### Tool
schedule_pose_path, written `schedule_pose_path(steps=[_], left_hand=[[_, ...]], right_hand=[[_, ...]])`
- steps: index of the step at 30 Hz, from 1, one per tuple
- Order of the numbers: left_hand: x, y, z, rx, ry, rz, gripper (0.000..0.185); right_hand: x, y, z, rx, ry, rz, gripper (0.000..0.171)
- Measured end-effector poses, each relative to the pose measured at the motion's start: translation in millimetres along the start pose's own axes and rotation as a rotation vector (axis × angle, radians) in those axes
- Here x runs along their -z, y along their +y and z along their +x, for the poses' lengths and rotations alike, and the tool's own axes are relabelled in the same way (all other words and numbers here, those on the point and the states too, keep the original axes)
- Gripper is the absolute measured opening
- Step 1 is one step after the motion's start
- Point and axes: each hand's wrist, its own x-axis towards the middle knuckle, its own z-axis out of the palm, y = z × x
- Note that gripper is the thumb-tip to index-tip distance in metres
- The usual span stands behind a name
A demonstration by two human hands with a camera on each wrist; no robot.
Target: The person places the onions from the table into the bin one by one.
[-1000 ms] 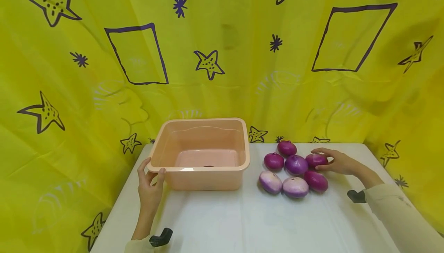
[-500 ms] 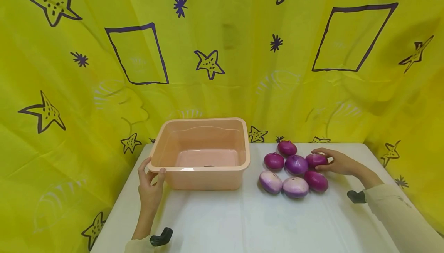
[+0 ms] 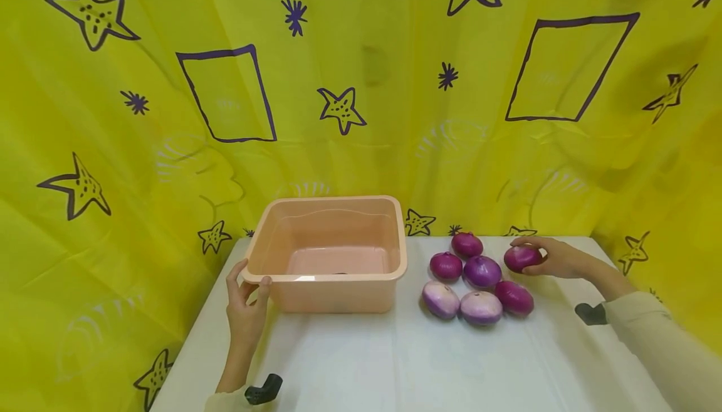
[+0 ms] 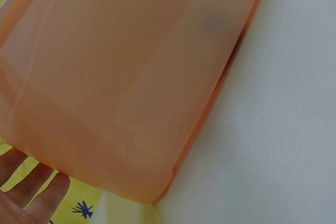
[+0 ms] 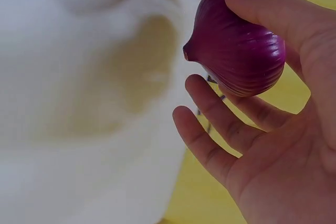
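Observation:
My right hand (image 3: 555,259) holds a purple-red onion (image 3: 522,259) between thumb and fingers at the back right of the table. In the right wrist view the onion (image 5: 239,45) hangs over its shadow, its tip toward the left and two fingers spread below it. Several other onions sit grouped just left of it, among them a round purple onion (image 3: 482,271) and a pale, purple-edged onion (image 3: 481,308). My left hand (image 3: 246,311) grips the near left corner of a peach plastic tub (image 3: 333,296), thumb at the front and fingers along the left side.
A white-covered table (image 3: 338,362) carries everything. Directly behind it hangs a yellow curtain (image 3: 383,167) with drawn stars, which also runs along both sides. The tub's far rim (image 3: 333,200) stands close to that curtain. Dark wrist mounts (image 3: 264,389) sit at both sleeves.
My right hand has drawn the onion slightly to the right and up, away from the group. The left hand and tub keep their place; the head view has tilted a little.

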Motion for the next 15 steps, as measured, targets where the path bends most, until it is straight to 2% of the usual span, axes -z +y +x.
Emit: schedule_pose_path(steps=[7,12,15], left_hand=[[-0.9,1.9,-0.6,0.023,0.003,0.003,0.062],[-0.7,2.4,-0.3,0.025,0.002,0.001,0.062],[-0.4,2.7,-0.4,0.028,0.002,0.002,0.062]], right_hand=[[30,-24,3,0.057,0.028,0.020,0.058],[50,-45,8,0.077,0.069,-0.018,0.060],[61,-57,12,0.129,0.105,-0.037,0.060]])
